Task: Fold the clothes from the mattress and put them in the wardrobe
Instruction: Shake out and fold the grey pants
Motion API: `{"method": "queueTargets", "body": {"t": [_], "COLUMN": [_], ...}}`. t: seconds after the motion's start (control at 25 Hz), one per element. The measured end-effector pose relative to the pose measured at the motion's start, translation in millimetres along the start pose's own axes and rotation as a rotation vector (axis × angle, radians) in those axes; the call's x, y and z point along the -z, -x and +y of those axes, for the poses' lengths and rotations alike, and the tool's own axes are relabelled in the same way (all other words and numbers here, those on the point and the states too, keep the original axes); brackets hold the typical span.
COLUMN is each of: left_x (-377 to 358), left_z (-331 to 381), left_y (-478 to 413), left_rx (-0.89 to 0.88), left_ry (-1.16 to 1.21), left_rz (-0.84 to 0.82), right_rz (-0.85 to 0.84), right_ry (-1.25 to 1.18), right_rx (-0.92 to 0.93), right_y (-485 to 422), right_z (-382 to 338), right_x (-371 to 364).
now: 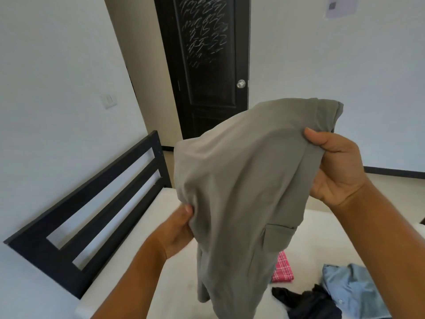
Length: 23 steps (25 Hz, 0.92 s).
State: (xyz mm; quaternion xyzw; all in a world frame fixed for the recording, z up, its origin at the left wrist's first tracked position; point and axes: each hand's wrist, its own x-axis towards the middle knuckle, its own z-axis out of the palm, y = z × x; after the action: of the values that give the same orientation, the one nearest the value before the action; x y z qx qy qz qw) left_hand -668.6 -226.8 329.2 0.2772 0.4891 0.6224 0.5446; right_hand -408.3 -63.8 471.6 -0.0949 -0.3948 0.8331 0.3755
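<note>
Soft, even light fills the room brightly, leaving the white wall [57, 65] a pale bluish grey with only faint shadows, and a small glint on the knob [241, 83] of the black door [207, 125]. The wide lens bows the headboard [92, 215] and wall edges near the borders. Detail is soft throughout, with slight blur on the grey garment [241, 180] and the left hand [177, 229].
</note>
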Motion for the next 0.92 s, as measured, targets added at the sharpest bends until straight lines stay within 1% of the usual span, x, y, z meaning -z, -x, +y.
{"method": "queueTargets", "body": {"t": [0.08, 0.16, 0.24, 0.32, 0.4, 0.44, 0.48, 0.52, 0.6, 0.68, 0.72, 0.76, 0.84, 0.88, 0.92], "left_x": [3, 5, 11, 13, 15, 12, 9, 7, 6, 11, 15, 24, 37, 41, 45], "left_z": [-7, -6, 4, 25, 42, 50, 58, 62, 65, 64, 62, 60, 60, 61, 61], "left_y": [-1, -7, -14, -20, -24, -24, -24, -26, -28, -32, -32, -33, -31, -28, -26], "left_rx": [0.175, 0.282, 0.236, 0.103, -0.023, -0.041, -0.04, -0.038, -0.032, 0.012, 0.049, 0.075, 0.127, 0.143, 0.144], "left_ry": [-0.089, -0.156, -0.155, -0.066, 0.035, 0.041, 0.024, 0.016, 0.018, -0.04, -0.089, -0.141, -0.277, -0.342, -0.373], "left_rz": [-0.017, -0.064, -0.173, -0.292, -0.504, -0.52, -0.494, -0.414, -0.314, -0.259, -0.228, -0.192, -0.127, -0.078, -0.014], "right_rz": [-0.013, 0.027, 0.068, 0.093, 0.149, 0.156, 0.141, 0.123, 0.011, -0.099, -0.124, -0.093, 0.109, 0.191, 0.237], "right_ry": [-0.021, -0.013, -0.024, -0.07, -0.137, -0.156, -0.165, -0.168, -0.244, -0.293, -0.266, -0.215, -0.035, 0.014, 0.051], "right_rx": [0.032, 0.059, 0.08, 0.1, 0.098, 0.073, 0.027, -0.034, -0.191, -0.351, -0.4, -0.419, -0.413, -0.427, -0.439], "right_y": [-6, -13, -23, -38, -50, -53, -53, -51, -34, -6, 5, 10, 9, 7, 4], "right_z": [0, 2, 3, 1, 1, 6, 19, 37, 92, 142, 154, 161, 170, 170, 168], "right_x": [-6, -10, -11, -2, 14, 25, 36, 47, 69, 72, 64, 59, 57, 54, 48]}}
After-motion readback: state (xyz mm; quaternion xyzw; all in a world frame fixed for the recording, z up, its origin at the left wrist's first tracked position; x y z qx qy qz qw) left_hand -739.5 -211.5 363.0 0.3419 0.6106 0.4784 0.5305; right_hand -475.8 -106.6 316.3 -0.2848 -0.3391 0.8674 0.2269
